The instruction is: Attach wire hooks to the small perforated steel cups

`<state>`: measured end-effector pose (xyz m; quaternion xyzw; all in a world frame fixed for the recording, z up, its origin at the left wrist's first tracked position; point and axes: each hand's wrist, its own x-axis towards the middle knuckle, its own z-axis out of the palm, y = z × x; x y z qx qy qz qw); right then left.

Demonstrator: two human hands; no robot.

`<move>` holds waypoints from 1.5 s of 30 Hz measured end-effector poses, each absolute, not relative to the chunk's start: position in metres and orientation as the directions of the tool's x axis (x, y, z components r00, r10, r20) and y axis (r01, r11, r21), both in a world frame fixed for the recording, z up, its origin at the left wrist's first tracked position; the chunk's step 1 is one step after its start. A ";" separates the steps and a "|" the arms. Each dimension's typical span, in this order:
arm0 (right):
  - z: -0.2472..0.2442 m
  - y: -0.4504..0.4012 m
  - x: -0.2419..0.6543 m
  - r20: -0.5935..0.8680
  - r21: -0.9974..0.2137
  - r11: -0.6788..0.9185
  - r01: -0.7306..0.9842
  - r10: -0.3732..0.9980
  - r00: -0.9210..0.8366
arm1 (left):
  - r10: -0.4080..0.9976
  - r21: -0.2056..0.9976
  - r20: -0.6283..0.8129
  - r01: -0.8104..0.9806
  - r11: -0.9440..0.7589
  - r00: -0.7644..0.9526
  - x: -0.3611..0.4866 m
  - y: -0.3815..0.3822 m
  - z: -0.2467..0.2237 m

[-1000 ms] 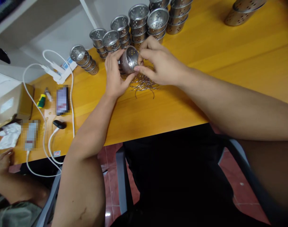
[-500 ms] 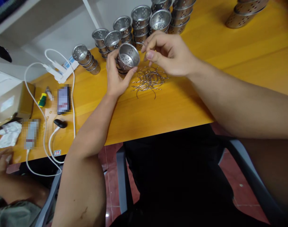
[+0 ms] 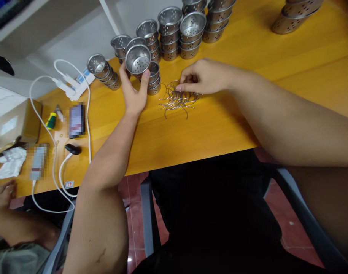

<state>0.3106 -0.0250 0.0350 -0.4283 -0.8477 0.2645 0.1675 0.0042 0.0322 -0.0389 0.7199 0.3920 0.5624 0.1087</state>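
Note:
My left hand point(image 3: 135, 91) grips a perforated metal cup point(image 3: 137, 62) between thumb and fingers, its open mouth tilted toward me. Just right of that hand stands a short stack of similar cups point(image 3: 154, 85), partly hidden by the held cup. My right hand point(image 3: 198, 78) is over a loose pile of thin curved wires point(image 3: 178, 101), palm down. Its fingers are curled in and the thumb tip touches the upper part of the pile. Whatever lies between those fingertips is too small and hidden to make out.
Several stacks of perforated cups point(image 3: 170, 38) line the wall, another stack point(image 3: 290, 21) is far right. At left lie a power strip point(image 3: 79, 85) with white cables, a phone point(image 3: 77, 121), a green-yellow screwdriver point(image 3: 51, 120) and a cardboard box point(image 3: 22, 121). Another person's hand point(image 3: 2, 194) rests lower left.
My left hand has moved left and slightly up with the cup, uncovering the short stack. My right hand has come down from beside the cup onto the wire pile.

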 end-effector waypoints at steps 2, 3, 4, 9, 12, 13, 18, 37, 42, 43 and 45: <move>0.038 -0.028 0.310 0.012 -0.604 0.494 0.626 0.791 -0.612 | 0.670 0.578 0.741 0.462 -0.672 0.048 0.005 0.032 -0.039; 0.038 -0.029 0.310 0.007 -0.612 0.495 0.617 0.783 -0.621 | 0.662 0.571 0.748 0.464 -0.677 0.044 0.006 0.031 -0.038; 0.039 -0.030 0.309 0.019 -0.621 0.493 0.609 0.786 -0.618 | 0.656 0.570 0.754 0.455 -0.684 0.043 0.006 0.031 -0.038; 0.033 -0.032 0.300 0.214 -0.687 0.521 0.506 0.811 -0.544 | 0.670 0.612 0.740 0.359 -0.705 0.055 0.008 0.034 -0.040; 0.027 -0.034 0.292 0.375 -0.652 0.632 0.419 0.749 -0.546 | 0.707 0.621 0.700 0.405 -0.671 0.099 0.007 0.038 -0.043; 0.024 -0.034 0.289 0.419 -0.628 0.669 0.396 0.720 -0.553 | 0.716 0.618 0.689 0.425 -0.662 0.112 0.006 0.039 -0.044; 0.008 -0.029 0.274 0.501 -0.593 0.741 0.316 0.647 -0.575 | 0.715 0.638 0.695 0.391 -0.663 0.079 0.007 0.039 -0.045; 0.005 -0.024 0.278 0.517 -0.666 0.716 0.207 0.644 -0.564 | 0.702 0.669 0.707 0.238 -0.704 0.090 0.013 0.029 -0.039; 0.004 -0.022 0.277 0.556 -0.674 0.727 0.131 0.616 -0.557 | 0.722 0.692 0.689 0.237 -0.682 0.062 0.009 0.033 -0.042; 0.005 -0.022 0.277 0.561 -0.672 0.730 0.123 0.610 -0.559 | 0.729 0.700 0.681 0.232 -0.675 0.067 0.009 0.033 -0.041; 0.005 -0.022 0.277 0.569 -0.658 0.744 0.117 0.593 -0.570 | 0.754 0.724 0.647 0.218 -0.654 0.111 0.010 0.031 -0.038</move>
